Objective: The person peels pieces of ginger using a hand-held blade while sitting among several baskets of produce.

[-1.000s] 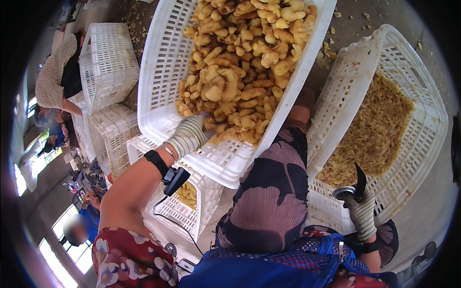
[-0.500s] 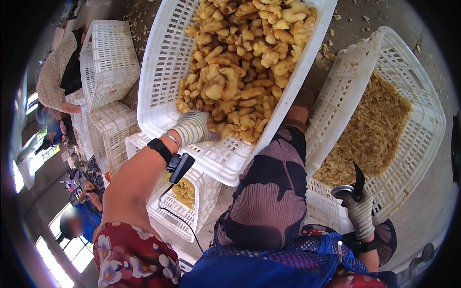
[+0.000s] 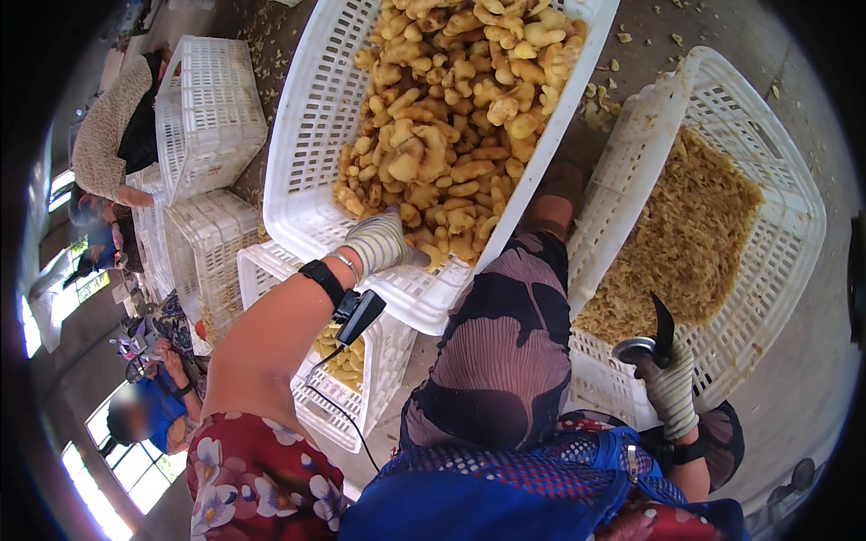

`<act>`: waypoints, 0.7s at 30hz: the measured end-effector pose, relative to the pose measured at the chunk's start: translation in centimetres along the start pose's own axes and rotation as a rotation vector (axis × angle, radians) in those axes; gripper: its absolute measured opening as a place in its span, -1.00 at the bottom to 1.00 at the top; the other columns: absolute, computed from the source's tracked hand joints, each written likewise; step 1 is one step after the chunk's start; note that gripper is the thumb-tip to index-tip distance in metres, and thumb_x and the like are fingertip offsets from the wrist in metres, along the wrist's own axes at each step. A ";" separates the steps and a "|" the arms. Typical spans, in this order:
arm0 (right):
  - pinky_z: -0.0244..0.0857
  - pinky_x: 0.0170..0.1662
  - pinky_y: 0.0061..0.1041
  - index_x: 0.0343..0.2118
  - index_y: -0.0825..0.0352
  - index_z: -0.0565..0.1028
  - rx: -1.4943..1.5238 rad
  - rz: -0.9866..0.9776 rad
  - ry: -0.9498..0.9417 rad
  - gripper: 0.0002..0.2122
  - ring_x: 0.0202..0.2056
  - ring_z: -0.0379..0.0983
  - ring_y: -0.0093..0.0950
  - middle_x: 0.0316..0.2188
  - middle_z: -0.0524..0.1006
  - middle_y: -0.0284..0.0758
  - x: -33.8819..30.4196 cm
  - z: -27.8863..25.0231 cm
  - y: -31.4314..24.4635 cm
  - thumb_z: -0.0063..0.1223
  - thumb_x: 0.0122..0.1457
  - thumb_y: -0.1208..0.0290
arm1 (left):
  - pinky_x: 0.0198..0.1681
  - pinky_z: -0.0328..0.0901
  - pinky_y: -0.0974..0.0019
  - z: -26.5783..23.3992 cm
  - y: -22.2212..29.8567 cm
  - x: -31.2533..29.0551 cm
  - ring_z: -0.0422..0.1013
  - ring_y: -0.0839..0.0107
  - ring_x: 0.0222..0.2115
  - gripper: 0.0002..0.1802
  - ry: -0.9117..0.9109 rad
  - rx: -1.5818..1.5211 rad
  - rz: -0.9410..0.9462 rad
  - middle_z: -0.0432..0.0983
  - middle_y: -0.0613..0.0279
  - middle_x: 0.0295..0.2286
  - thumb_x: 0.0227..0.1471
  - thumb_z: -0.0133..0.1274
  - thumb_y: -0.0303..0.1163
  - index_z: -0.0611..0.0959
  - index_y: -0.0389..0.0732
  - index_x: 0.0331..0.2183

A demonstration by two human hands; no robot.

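Observation:
My left hand, in a striped glove with grey fingers, reaches over the near end of a large white slatted crate heaped with ginger roots. Its fingers are closed at a yellowish piece of ginger on the near side of the heap; the glove partly hides the grip. At the right, my right hand, gloved alike, is closed around a knife with a dark curved blade pointing up. A round shiny metal piece shows beside these fingers; its kind is unclear.
Right of my leg, another white crate holds brownish peelings. A lower crate with pale ginger stands under the big one. White crates are stacked at left, where other people work. Scraps litter the floor.
My left hand has shifted slightly right at the near edge of the ginger heap, and a yellowish piece now shows by its fingertips. My right hand still holds the knife. The view has shifted slightly.

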State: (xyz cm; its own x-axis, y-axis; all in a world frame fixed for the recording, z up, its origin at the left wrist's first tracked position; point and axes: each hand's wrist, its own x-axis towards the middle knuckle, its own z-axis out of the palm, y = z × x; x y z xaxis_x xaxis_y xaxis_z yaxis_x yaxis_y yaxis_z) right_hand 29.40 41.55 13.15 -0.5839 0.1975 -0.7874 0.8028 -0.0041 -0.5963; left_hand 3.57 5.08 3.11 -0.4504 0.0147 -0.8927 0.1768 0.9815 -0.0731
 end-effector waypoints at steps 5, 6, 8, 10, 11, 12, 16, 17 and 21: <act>0.33 -0.35 -0.68 -0.06 0.47 0.53 -0.068 -0.018 0.029 -0.63 -0.45 0.47 -0.71 -0.48 0.60 -0.40 0.0 -0.2 0.7 0.02 0.01 0.72 | 0.11 0.31 0.19 -1.6 -0.3 -0.2 0.40 -0.01 0.05 0.15 -0.042 -0.095 -0.039 0.48 -0.19 -0.01 -0.39 0.49 -0.13 0.32 -0.39 0.19; 0.33 -0.35 -0.68 -0.08 0.47 0.54 -0.075 -0.028 0.031 -0.65 -0.46 0.47 -0.71 -0.48 0.60 -0.40 -0.2 -0.3 0.7 0.02 0.01 0.72 | 0.11 0.32 0.20 -1.1 -1.3 -0.3 0.41 0.00 0.04 0.13 -0.017 -0.115 -0.050 0.49 -0.18 -0.01 -0.39 0.49 -0.16 0.32 -0.38 0.19; 0.33 -0.36 -0.68 -0.11 0.47 0.55 -0.106 -0.038 0.018 -0.68 -0.47 0.46 -0.72 -0.48 0.60 -0.40 -0.5 -0.3 0.5 0.02 0.03 0.71 | 0.09 0.34 0.21 -0.2 -3.5 -0.2 0.43 0.02 0.02 0.10 0.031 -0.152 -0.072 0.50 -0.17 -0.02 -0.39 0.48 -0.21 0.34 -0.36 0.19; 0.32 -0.38 -0.68 -0.12 0.48 0.55 -0.138 -0.037 0.002 -0.70 -0.48 0.45 -0.72 -0.48 0.60 -0.40 -1.0 -0.3 0.4 0.00 0.04 0.70 | 0.09 0.36 0.22 -0.8 -3.7 -2.1 0.45 0.03 0.00 0.09 0.146 -0.202 -0.044 0.50 -0.17 -0.01 -0.38 0.46 -0.30 0.32 -0.32 0.21; 0.32 -0.38 -0.68 -0.12 0.48 0.55 -0.148 -0.038 -0.001 -0.70 -0.48 0.44 -0.72 -0.48 0.60 -0.40 -1.1 -0.2 0.3 0.00 0.05 0.70 | 0.09 0.36 0.21 -1.1 -3.6 -3.1 0.46 0.03 -0.01 0.08 0.173 -0.216 -0.046 0.50 -0.17 -0.01 -0.37 0.44 -0.34 0.30 -0.30 0.22; 0.32 -0.39 -0.68 -0.12 0.48 0.55 -0.110 -0.069 0.025 -0.71 -0.48 0.43 -0.73 -0.49 0.59 -0.40 -1.4 0.1 0.2 -0.01 0.06 0.69 | 0.09 0.37 0.21 -1.4 -3.4 -4.5 0.46 0.04 -0.03 0.08 0.201 -0.234 -0.051 0.50 -0.17 -0.01 -0.36 0.42 -0.39 0.29 -0.28 0.23; 0.29 -0.42 -0.69 -0.11 0.48 0.54 -0.057 -0.090 0.030 -0.70 -0.50 0.40 -0.74 -0.52 0.56 -0.43 -1.7 0.3 0.1 -0.03 0.07 0.69 | 0.10 0.32 0.07 -0.5 -4.2 -7.2 0.42 -0.10 -0.05 -0.04 0.506 -0.228 0.240 0.51 -0.20 -0.09 -0.30 0.29 -0.36 0.32 -0.31 0.19; 0.28 -0.42 -0.69 -0.10 0.48 0.54 -0.050 -0.086 0.023 -0.70 -0.50 0.39 -0.75 -0.53 0.56 -0.44 -1.1 0.3 0.2 -0.03 0.07 0.69 | 0.11 0.30 0.05 -0.5 -3.8 -7.4 0.40 -0.11 -0.04 -0.05 0.573 -0.146 0.321 0.50 -0.19 -0.09 -0.30 0.29 -0.37 0.31 -0.30 0.19; 0.29 -0.47 -0.65 -0.22 0.48 0.55 -0.064 -0.172 0.031 -0.80 -0.55 0.41 -0.70 -0.55 0.57 -0.39 -0.5 0.0 1.4 0.02 0.08 0.61 | 0.18 0.22 0.05 -0.8 -1.8 -6.3 0.33 -0.10 0.02 -0.05 0.523 -0.001 0.356 0.43 -0.17 -0.04 -0.31 0.28 -0.40 0.30 -0.26 0.19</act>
State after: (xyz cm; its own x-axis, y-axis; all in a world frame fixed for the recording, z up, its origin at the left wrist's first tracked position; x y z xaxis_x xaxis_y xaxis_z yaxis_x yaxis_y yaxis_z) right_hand 30.85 41.41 12.73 -0.7101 0.2204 -0.6687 0.6979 0.0945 -0.7099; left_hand 5.43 3.39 9.25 -0.7326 0.4310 -0.5268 0.3936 0.8997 0.1888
